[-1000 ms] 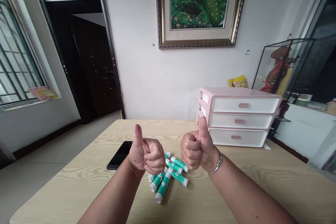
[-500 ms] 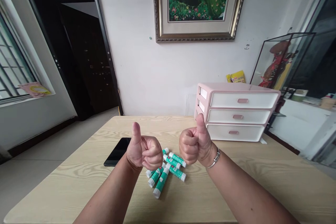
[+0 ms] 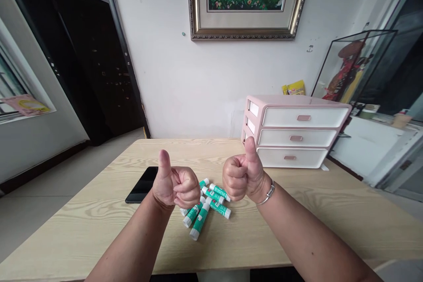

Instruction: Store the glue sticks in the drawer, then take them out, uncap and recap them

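Both hands are held up over the table with thumbs raised and the other fingers curled into fists. My left hand point(image 3: 176, 185) is closed with nothing seen in it, and it hides part of the pile behind it. Closed the same way, my right hand point(image 3: 243, 176) has a silver bracelet point(image 3: 268, 193) on its wrist. Between and below the hands lie several green glue sticks point(image 3: 200, 221) with white ends, heaped loosely on the wooden table point(image 3: 109, 233). A black phone point(image 3: 141, 186) lies flat just left of my left hand, partly covered by it.
A pink and white drawer unit point(image 3: 295, 136) with three closed drawers stands at the table's back right. Behind it show a yellow packet point(image 3: 294, 88) and a glass display case point(image 3: 350, 70). A framed picture point(image 3: 244, 33) hangs on the wall. To the left is a dark doorway point(image 3: 89, 61).
The view has tilted down and shifted slightly, so the table's front edge now shows. Both hands keep the same thumbs-up pose. The glue sticks and phone have stayed in place on the table.
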Demonstrator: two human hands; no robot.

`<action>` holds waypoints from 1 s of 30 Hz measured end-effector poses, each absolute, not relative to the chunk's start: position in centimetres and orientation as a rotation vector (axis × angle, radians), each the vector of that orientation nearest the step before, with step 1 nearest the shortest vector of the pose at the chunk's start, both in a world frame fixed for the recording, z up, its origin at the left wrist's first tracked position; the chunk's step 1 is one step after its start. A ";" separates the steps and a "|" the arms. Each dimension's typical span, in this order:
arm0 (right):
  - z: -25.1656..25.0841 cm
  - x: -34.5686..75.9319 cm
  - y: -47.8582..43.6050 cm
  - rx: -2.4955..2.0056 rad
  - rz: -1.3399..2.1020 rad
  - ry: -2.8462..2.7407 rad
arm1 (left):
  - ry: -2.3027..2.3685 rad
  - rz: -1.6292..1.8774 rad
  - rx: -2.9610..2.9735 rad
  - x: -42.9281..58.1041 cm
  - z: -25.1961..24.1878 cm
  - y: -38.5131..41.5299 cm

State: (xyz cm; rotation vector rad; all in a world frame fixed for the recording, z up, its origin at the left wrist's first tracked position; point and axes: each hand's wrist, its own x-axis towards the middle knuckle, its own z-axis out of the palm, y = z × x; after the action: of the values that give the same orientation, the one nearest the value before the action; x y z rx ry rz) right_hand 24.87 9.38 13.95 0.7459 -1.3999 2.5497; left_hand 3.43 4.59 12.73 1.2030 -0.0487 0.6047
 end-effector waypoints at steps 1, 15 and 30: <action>13.9 24.9 9.4 0.747 2.551 -1.396 | -0.047 0.605 1.203 3.4 12.7 4.6; 12.0 25.0 10.5 0.641 2.590 -1.348 | -0.024 0.638 1.168 3.0 10.5 5.8; 6.3 30.0 13.9 -1.128 0.645 -1.464 | 1.764 1.149 1.418 0.7 4.0 9.0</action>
State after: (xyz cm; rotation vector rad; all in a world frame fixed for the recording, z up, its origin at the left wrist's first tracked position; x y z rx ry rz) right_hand 30.00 13.89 6.32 -1.1281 -1.4636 0.6453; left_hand 0.73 9.05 4.04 1.4184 1.7642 1.1486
